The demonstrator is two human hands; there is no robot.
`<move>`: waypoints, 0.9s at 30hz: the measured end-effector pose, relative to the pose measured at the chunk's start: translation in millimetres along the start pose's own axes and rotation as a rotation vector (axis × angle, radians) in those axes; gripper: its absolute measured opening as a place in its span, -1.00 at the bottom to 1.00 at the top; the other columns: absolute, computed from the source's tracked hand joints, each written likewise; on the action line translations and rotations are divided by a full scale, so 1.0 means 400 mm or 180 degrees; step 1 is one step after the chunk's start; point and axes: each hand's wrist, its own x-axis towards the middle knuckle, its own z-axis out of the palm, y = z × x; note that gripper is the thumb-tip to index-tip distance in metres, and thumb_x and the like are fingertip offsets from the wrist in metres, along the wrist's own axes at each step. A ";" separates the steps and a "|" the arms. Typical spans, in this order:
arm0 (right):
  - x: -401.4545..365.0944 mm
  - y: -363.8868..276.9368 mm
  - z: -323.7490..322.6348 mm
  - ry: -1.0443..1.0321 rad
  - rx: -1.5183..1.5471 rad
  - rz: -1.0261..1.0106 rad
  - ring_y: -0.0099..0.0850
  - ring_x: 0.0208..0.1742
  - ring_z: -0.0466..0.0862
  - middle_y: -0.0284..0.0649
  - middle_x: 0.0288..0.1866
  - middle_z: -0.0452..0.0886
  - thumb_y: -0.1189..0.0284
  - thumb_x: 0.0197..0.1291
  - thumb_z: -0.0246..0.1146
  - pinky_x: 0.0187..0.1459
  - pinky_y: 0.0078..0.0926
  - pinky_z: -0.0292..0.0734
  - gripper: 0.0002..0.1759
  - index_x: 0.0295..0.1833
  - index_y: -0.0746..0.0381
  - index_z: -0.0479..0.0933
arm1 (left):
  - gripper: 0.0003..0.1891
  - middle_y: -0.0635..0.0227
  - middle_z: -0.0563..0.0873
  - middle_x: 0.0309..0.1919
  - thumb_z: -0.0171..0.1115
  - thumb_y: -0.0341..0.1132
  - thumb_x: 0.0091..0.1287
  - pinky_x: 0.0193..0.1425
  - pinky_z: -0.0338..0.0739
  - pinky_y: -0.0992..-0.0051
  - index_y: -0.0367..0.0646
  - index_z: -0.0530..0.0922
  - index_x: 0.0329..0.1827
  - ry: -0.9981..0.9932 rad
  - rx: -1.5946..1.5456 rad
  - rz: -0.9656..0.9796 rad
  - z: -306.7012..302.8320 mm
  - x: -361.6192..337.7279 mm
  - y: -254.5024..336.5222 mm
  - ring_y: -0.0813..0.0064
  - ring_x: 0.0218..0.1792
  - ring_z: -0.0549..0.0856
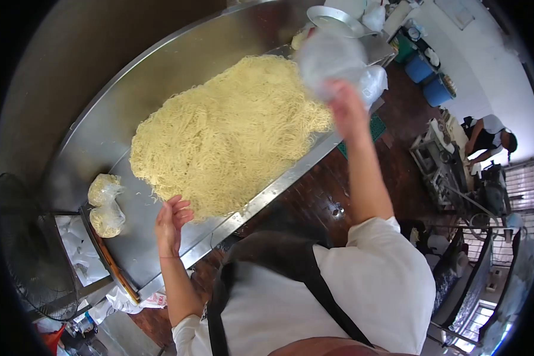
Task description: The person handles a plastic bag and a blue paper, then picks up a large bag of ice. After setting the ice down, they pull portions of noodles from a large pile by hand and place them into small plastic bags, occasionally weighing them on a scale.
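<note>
A broad heap of yellow noodles (231, 136) covers much of the metal tray table (151, 231). At the near left edge of the heap is my left hand (172, 222), fingers loosely curled and apart, with nothing in it. My right hand (347, 113) reaches past the heap's right end, blurred by motion. Its fingers look closed on a translucent plastic bag (331, 58), smeared too, so its contents cannot be made out. Two filled plastic bags of noodles (105, 204) lie on the tray's left end.
A round metal pan (335, 21) and another plastic bag (372, 84) are at the far right end. Blue buckets (438, 90) stand on the floor beyond. Another person (489, 136) works at a machine to the right. A fan (32, 249) stands left.
</note>
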 end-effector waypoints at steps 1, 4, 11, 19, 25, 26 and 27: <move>-0.062 0.040 0.095 -0.0818 0.0250 0.0136 -0.33 0.10 0.63 -0.18 0.05 0.65 0.27 0.32 0.20 0.18 -0.34 0.47 -0.73 -0.04 0.24 0.55 | -0.31 0.10 0.74 -0.06 -0.11 0.18 0.57 -0.09 0.70 0.35 -0.40 0.45 0.28 -0.0168 -0.0119 0.0010 0.002 0.015 0.024 0.32 -0.22 0.77; -0.177 0.110 0.331 -0.2733 0.0736 0.1234 -0.31 -0.17 0.66 -0.17 -0.25 0.66 0.32 0.26 0.16 -0.04 -0.39 0.52 -0.75 -0.26 0.30 0.57 | -0.21 0.12 0.72 0.03 -0.29 0.31 0.54 -0.06 0.68 0.34 -0.29 0.41 0.38 -0.0661 -0.0707 -0.0101 0.045 0.052 0.151 0.34 -0.10 0.75; -0.217 0.237 0.546 -0.3672 -0.0998 0.0797 -0.38 -0.30 0.54 -0.25 -0.39 0.51 0.33 0.20 0.13 -0.19 -0.45 0.41 -0.75 -0.36 0.33 0.47 | -0.49 0.37 0.68 -0.05 0.20 -0.41 0.33 0.01 0.60 0.48 -0.15 0.45 0.38 -0.1941 0.0614 -0.0290 -0.096 0.090 0.205 0.51 -0.12 0.68; -0.172 0.474 0.681 -0.2843 -0.2617 -0.0649 -0.07 0.33 0.51 0.04 0.33 0.46 0.43 0.19 0.32 0.30 -0.21 0.46 -0.40 0.36 0.21 0.39 | -0.79 0.46 0.62 -0.28 0.09 -0.60 0.31 -0.07 0.56 0.54 -0.11 0.48 -0.06 0.1456 0.0153 0.1194 -0.357 0.031 -0.047 0.55 -0.22 0.63; 0.026 0.778 0.773 -0.2864 -0.4968 -0.0517 0.06 0.42 0.39 0.11 0.47 0.33 0.57 0.07 0.39 0.35 0.07 0.41 -0.24 0.44 0.08 0.38 | -0.86 0.43 0.66 -0.25 0.04 -0.48 0.47 -0.25 0.59 0.64 -0.06 0.44 0.00 0.2723 -0.0514 0.0924 -0.406 -0.106 0.035 0.62 -0.32 0.67; 0.049 0.794 0.779 -0.2982 -0.4817 -0.0364 0.01 0.38 0.45 0.12 0.44 0.37 0.60 0.05 0.38 0.33 0.04 0.44 -0.28 0.40 0.10 0.44 | -0.87 0.43 0.67 -0.24 0.04 -0.48 0.47 -0.25 0.60 0.64 -0.06 0.44 0.00 0.2676 -0.0538 0.0980 -0.399 -0.117 0.033 0.61 -0.31 0.68; 0.061 0.801 0.768 -0.2800 -0.4182 -0.0276 -0.08 0.28 0.53 0.09 0.35 0.45 0.63 0.05 0.35 0.25 -0.03 0.51 -0.33 0.35 0.12 0.48 | -0.87 0.42 0.67 -0.23 0.04 -0.47 0.47 -0.26 0.61 0.63 -0.06 0.45 0.00 0.2629 -0.0558 0.1036 -0.394 -0.129 0.031 0.61 -0.30 0.68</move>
